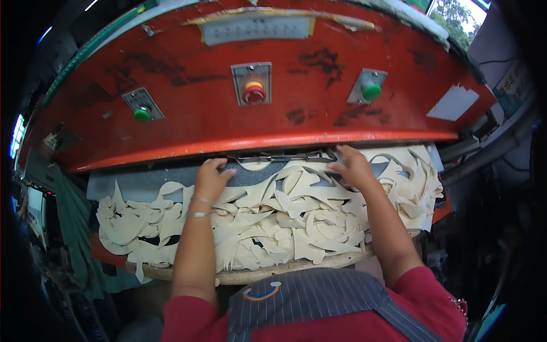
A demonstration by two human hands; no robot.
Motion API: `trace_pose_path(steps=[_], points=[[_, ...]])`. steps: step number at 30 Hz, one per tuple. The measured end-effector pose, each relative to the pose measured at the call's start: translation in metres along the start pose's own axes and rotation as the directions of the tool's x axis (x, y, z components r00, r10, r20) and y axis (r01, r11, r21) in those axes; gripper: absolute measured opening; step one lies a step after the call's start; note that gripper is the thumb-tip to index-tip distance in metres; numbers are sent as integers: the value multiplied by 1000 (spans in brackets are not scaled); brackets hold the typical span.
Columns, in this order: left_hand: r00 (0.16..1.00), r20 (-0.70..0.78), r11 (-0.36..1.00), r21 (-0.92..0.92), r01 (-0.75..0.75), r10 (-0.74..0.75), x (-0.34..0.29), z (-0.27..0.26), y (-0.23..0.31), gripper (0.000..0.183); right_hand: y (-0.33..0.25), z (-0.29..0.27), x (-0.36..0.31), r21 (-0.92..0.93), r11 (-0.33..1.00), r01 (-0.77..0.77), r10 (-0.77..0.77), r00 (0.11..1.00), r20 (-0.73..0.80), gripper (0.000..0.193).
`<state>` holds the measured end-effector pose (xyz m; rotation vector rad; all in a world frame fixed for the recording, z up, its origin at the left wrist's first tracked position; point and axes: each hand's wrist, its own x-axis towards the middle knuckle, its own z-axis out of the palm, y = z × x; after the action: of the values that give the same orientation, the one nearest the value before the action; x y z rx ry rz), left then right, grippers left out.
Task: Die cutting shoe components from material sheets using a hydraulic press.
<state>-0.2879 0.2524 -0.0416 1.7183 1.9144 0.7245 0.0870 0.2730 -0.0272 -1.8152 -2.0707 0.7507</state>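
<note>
Head view: both hands reaching forward under the red press head (273, 119), onto a metal cutting die (285, 158) lying on grey sheet material (142, 183) at the back of the bed. Left hand (211, 178) with fingers curled together, tips resting on the die's left end; right hand (352, 166) with fingers slightly apart, pressing the die's right end. Probably best done by sliding the die with even pressure from both ends, keeping it flat and square on fresh sheet. Little headroom beneath the press head's lower edge, so knuckles low. Cream offcut scraps (273, 228) heaped across the bed, up to the round wooden block edge (285, 269); green buttons (142, 114) (371, 91) and red stop button (254, 92) above
</note>
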Motion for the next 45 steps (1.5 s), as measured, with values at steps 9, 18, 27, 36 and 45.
trace_pose_path(steps=[9,18,27,36,45], points=[[746,-539,920,227,-320,392,0,-159,30,30,-80,-97,-2,407,844,350,-4,762,-648,23],[889,262,919,-230,-319,374,-195,-42,59,22,-89,18,-179,126,925,359,-379,897,226,33],[907,259,898,209,-388,332,-260,18,103,50,-86,74,-230,-312,817,486,-496,867,52,14],[941,174,888,318,-333,290,-270,34,100,45,-77,85,-227,-289,834,470,-500,866,-33,14],[889,437,990,-15,-143,135,-336,-9,95,33,-75,25,-250,239,884,401,-437,529,727,31]])
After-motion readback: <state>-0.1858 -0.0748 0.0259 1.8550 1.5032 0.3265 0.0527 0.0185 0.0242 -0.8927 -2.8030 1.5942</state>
